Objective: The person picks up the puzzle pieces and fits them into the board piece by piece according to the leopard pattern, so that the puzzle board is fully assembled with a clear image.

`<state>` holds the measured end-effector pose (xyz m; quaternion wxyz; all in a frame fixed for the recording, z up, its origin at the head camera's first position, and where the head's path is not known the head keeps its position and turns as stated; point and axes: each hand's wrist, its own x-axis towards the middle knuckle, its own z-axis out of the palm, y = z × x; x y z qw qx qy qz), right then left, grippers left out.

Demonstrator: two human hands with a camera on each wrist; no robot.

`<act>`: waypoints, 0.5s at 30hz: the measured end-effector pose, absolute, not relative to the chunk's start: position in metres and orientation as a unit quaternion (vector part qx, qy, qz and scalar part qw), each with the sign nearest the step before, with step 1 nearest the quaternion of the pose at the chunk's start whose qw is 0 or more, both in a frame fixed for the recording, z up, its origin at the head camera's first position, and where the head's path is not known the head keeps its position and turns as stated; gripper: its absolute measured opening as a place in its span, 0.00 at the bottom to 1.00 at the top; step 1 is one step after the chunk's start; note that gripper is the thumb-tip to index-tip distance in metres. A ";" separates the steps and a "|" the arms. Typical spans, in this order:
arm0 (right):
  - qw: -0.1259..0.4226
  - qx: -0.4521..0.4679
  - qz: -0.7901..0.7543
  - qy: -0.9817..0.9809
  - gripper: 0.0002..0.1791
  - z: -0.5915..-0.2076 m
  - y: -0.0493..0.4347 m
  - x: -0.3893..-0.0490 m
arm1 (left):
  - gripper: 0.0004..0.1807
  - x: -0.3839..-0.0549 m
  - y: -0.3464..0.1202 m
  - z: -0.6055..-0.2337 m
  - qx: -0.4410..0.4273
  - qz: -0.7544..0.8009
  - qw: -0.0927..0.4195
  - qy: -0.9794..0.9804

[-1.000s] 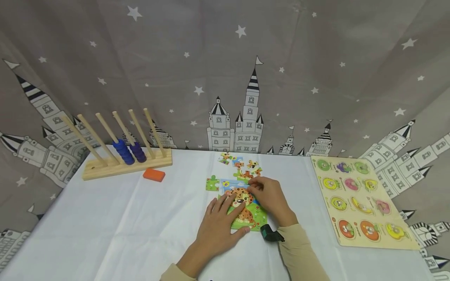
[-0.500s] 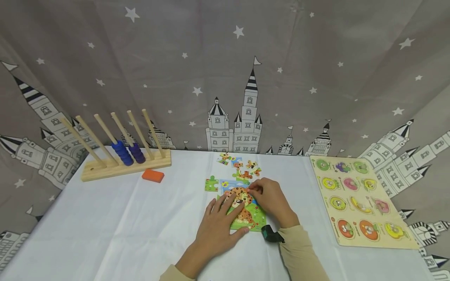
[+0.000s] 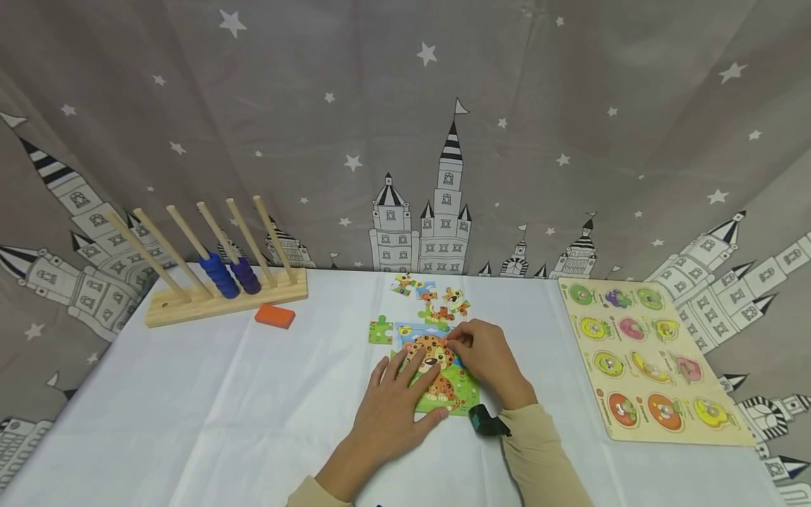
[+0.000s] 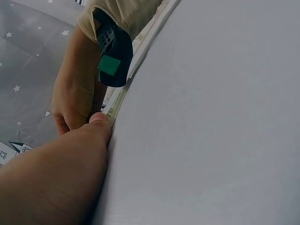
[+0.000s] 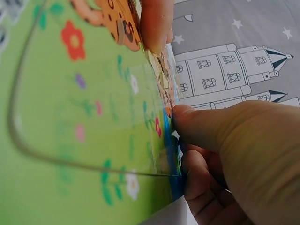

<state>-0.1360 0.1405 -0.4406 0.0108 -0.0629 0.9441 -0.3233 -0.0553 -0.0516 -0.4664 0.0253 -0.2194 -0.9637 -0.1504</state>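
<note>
A jigsaw puzzle (image 3: 465, 391) picturing a spotted leopard cub on green grass lies on the white table in the head view. My left hand (image 3: 394, 403) rests on its left part with the fingers spread straight. At the upper right edge, my right hand (image 3: 491, 360) pinches the puzzle with thumb and curled fingers. The right wrist view has the thumb (image 5: 201, 124) against that edge, with fingertips tucked beside it; whether a single piece is gripped there cannot be told. A green puzzle piece (image 3: 381, 330) lies beside the top left corner.
Several loose puzzle pieces (image 3: 453, 298) lie behind the puzzle. A wooden peg stand (image 3: 222, 303) with blue and purple rings stands at the left, an orange block (image 3: 275, 316) before it. A fruit knob board (image 3: 655, 408) lies at the right. A starry castle curtain (image 3: 285, 127) hangs behind.
Both hands stay almost where they were on the puzzle. The head view has shifted slightly.
</note>
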 end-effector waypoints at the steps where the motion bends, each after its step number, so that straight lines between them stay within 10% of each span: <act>1: 0.011 -0.063 -0.322 0.944 0.03 -0.440 0.140 -0.136 | 0.38 -0.056 -0.052 -0.467 -0.220 -0.151 0.025 -0.963; 15: 0.008 -0.098 -0.299 0.949 0.11 -0.439 0.140 -0.136 | 0.37 -0.057 -0.053 -0.467 -0.235 -0.151 0.058 -0.959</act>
